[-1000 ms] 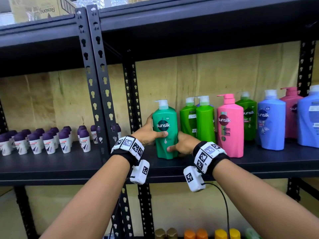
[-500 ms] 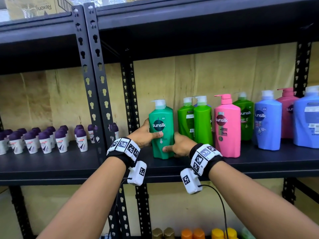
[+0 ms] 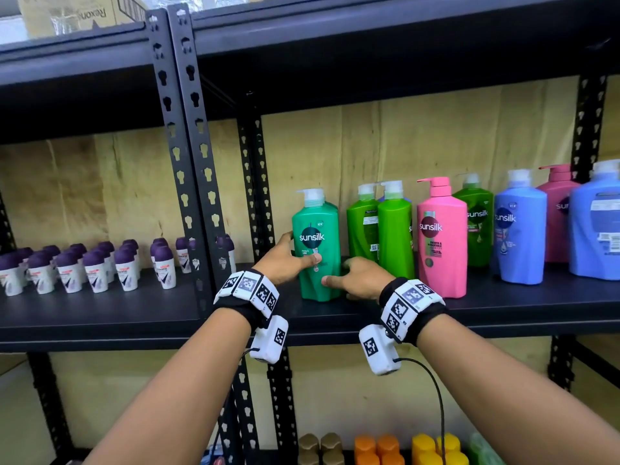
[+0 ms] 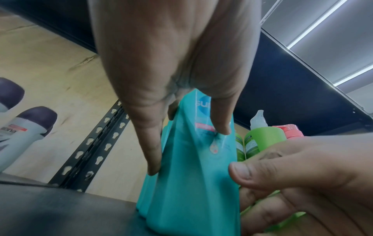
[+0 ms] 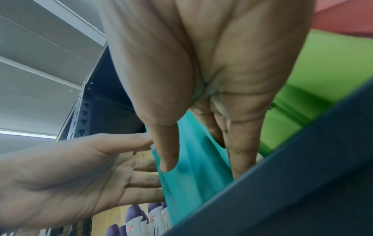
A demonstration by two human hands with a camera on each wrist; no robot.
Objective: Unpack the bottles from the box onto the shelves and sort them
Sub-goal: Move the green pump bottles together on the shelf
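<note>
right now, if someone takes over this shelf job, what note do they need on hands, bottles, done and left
Left hand: on the teal bottle, thumb across its front, fingers along its left side.
Right hand: low on the same bottle's right side, thumb on the front.
Teal bottle: upright on the shelf, left of the green bottles; a second teal one seems to stand right behind it.
Done: green, pink and blue bottles already stand on the shelf, colours mixed.
Left: release the teal bottle, group colours. The box is out of view.

Cardboard box (image 3: 80,11) atop black rack
</note>
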